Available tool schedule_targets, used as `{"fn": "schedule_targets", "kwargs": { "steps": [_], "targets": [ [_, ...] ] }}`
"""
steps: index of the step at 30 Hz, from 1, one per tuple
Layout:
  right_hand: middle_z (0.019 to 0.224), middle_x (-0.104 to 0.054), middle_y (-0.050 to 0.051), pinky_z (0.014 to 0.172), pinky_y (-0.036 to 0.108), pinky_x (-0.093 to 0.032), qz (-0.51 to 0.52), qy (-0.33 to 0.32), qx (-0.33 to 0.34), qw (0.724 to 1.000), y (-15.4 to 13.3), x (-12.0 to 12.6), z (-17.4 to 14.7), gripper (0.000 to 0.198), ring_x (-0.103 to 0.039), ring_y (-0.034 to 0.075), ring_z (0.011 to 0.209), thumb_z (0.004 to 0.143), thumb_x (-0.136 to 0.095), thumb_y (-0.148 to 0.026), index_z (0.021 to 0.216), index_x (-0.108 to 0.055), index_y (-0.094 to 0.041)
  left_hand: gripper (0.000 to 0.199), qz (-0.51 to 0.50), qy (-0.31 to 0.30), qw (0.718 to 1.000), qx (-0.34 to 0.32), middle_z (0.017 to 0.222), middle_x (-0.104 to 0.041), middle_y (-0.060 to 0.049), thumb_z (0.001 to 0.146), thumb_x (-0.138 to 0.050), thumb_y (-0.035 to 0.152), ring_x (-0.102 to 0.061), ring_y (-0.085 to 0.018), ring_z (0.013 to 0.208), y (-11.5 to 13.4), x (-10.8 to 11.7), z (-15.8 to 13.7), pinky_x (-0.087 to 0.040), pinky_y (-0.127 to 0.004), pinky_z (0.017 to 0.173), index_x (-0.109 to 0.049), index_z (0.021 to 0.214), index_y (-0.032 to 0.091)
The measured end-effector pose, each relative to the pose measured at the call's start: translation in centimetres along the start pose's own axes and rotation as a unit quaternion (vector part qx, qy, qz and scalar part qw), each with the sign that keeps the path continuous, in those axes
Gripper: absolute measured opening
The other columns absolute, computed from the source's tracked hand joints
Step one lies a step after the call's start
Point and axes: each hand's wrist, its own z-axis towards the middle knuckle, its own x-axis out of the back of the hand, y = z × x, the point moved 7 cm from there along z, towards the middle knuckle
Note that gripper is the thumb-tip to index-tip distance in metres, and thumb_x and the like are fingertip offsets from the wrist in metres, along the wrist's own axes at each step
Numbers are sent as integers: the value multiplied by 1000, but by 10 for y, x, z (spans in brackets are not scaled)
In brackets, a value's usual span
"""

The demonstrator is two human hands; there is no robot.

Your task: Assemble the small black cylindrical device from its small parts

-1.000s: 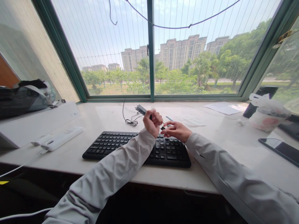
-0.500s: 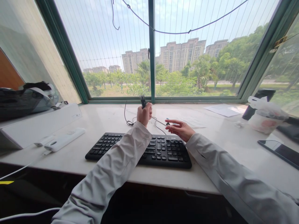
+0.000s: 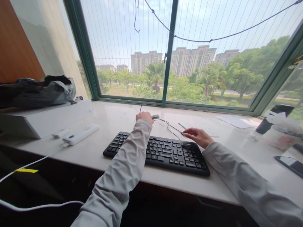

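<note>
Just behind the black keyboard [image 3: 165, 151], my left hand [image 3: 144, 117] is closed round a small dark rectangular block [image 3: 155, 117], which looks like a USB hub. One end of it sticks out on the right of my fist. Thin black cable [image 3: 169, 124] runs from near this hand toward my right hand [image 3: 197, 136]. At the keyboard's back right edge, my right thumb and fingers pinch a small plug [image 3: 182, 133] at the end of the cable. My left forearm crosses over the keyboard and hides part of its keys.
Left on the white table lie a white power bank [image 3: 81, 134] with a cable and a white box [image 3: 47, 121] under a dark bag [image 3: 38, 91]. On the right are a paper sheet [image 3: 238, 121], a plastic-wrapped tub [image 3: 282, 134] and a phone [image 3: 290, 165]. A blue stick [image 3: 181, 125] lies behind my right hand.
My left hand has lowered the dark block from upright to nearly flat near the table. My right fingers, spread before, have closed on the plug. The view has turned left and tilted.
</note>
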Motion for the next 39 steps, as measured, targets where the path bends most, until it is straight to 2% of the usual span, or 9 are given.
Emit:
{"fn": "schedule_targets", "kwargs": {
  "steps": [5, 11, 14, 17, 22, 24, 28, 32, 39],
  "targets": [
    [93, -71, 11, 82, 35, -48, -80, -81, -61, 992, -1, -16, 44, 54, -64, 25, 92, 64, -68, -62, 95, -72, -18, 34, -23, -2, 998, 56, 104, -67, -20, 71, -65, 37, -61, -30, 99, -35, 8, 9, -46, -35, 79, -68, 97, 15],
    [100, -71, 10, 93, 34, -44, -89, -85, -138, 983, 0, -40, 124, 50, -62, 25, 98, 57, -77, -55, 90, -75, -18, 35, -43, -3, 997, 68, 103, -67, -20, 71, -65, 39, -61, -30, 99, -44, 11, 11, -46, -36, 79, -68, 97, 16],
    [99, -71, 10, 92, 31, -45, -69, -87, -139, 984, 3, -64, 145, 44, -62, 23, 99, 59, -78, -51, 88, -75, -18, 35, -44, -5, 997, 59, 102, -67, -20, 71, -64, 38, -61, -30, 99, -39, 11, 10, -46, -36, 78, -68, 98, 15],
    [106, -70, 10, 90, 26, -46, -32, -99, -121, 987, 3, -94, 156, 48, -62, 19, 100, 66, -72, -53, 98, -73, -17, 34, -51, 0, 997, 55, 102, -67, -19, 72, -62, 37, -61, -30, 97, -37, 12, 11, -46, -35, 76, -68, 97, 15],
    [108, -69, 8, 89, 23, -47, 15, -154, -88, 984, -6, -128, 168, 51, -63, 15, 98, 66, -72, -52, 102, -72, -15, 34, -62, 1, 997, 46, 104, -67, -19, 70, -64, 36, -61, -30, 99, -36, 14, 10, -45, -35, 78, -67, 98, 16],
    [106, -70, 7, 88, 24, -48, -9, -164, -73, 984, -8, -125, 177, 49, -63, 16, 96, 64, -73, -53, 100, -73, -18, 34, -66, -4, 997, 39, 103, -66, -20, 70, -64, 35, -60, -31, 98, -34, 14, 9, -45, -36, 78, -67, 97, 15],
    [99, -72, 6, 80, 25, -50, -134, -45, -72, 987, 3, -82, 202, 45, -65, 17, 87, 62, -75, -49, 98, -74, -21, 29, -77, -6, 996, 33, 100, -66, -21, 71, -64, 35, -60, -31, 96, -31, 15, 7, -45, -37, 77, -66, 91, 14],
    [91, -73, 8, 76, 26, -52, -167, 8, -105, 980, 24, -57, 218, 43, -67, 16, 76, 65, -75, -40, 99, -72, -16, 26, -79, 3, 996, 28, 98, -67, -20, 71, -64, 33, -61, -31, 95, -30, 15, 6, -44, -36, 76, -65, 89, 15],
    [80, -74, 7, 72, 21, -52, -196, 15, -126, 972, 44, -62, 232, 33, -67, 14, 71, 69, -72, -37, 93, -74, -14, 25, -83, 7, 996, 23, 96, -66, -21, 70, -64, 32, -61, -33, 95, -27, 16, 4, -43, -38, 77, -66, 87, 14]
  ]
}}
